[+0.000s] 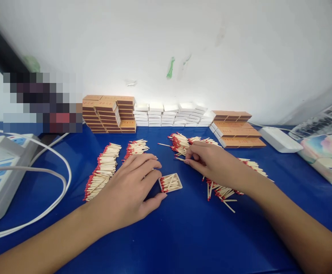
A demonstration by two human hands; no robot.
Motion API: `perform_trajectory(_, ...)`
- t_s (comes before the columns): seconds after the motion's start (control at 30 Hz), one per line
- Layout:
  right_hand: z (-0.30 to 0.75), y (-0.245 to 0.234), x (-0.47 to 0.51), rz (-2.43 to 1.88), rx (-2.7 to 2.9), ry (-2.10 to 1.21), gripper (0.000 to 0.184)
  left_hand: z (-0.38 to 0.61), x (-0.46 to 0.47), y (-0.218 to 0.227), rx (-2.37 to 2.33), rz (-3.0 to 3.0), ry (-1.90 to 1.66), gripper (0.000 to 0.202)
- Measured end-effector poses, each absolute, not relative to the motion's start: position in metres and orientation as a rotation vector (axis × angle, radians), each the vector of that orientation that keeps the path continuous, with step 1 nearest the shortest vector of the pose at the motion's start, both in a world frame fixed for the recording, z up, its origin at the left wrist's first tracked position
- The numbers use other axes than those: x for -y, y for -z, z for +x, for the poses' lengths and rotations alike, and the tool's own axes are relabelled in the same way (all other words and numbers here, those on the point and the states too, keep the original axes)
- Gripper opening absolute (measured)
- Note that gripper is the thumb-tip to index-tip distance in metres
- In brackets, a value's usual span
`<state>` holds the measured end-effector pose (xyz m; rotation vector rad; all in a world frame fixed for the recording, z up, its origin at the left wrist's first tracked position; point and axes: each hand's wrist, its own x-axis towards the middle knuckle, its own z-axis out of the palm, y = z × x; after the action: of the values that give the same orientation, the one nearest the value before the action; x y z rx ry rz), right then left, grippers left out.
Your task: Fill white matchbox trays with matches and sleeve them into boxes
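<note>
A small white matchbox tray [178,178] filled with red-headed matches lies on the blue table. My left hand [128,186] is at its left end, thumb and index finger closed about its near and far corners. My right hand [208,158] is beyond the tray to the right, its thumb and forefinger pinched at the end of a match [180,159]. Right behind these fingertips is a pile of matches [180,142]. More loose matches [225,192] lie under my right wrist, partly hidden by it. Left of my left hand runs a long row of matches [104,167].
Brown matchboxes [105,114] are stacked against the wall at left, with more brown boxes [237,133] at right. White trays [168,116] stand stacked between them. A power strip [8,163] with white cables is at left; a white adapter [281,139] and a tissue pack [325,156] are at right.
</note>
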<state>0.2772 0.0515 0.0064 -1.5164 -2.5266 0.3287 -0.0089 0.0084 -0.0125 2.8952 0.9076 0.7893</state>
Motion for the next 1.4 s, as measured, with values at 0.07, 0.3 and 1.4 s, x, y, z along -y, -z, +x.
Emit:
perform_trajectory(0.07, 0.278, -0.008, -0.050, -1.490, 2.518, -0.309, 0.023, -0.009, -0.009, 0.012, -0.905, 2.902, -0.788, 0.020)
perform_trajectory(0.3, 0.286, -0.009, -0.048, -1.456, 2.577, -0.330, 0.012, -0.009, -0.008, 0.012, -0.906, 2.892, -0.786, 0.019)
perform_trajectory(1.4, 0.245, -0.013, -0.010, -1.155, 2.606, -0.304, 0.009, -0.007, -0.008, 0.012, -0.921, 2.887, -0.770, 0.021)
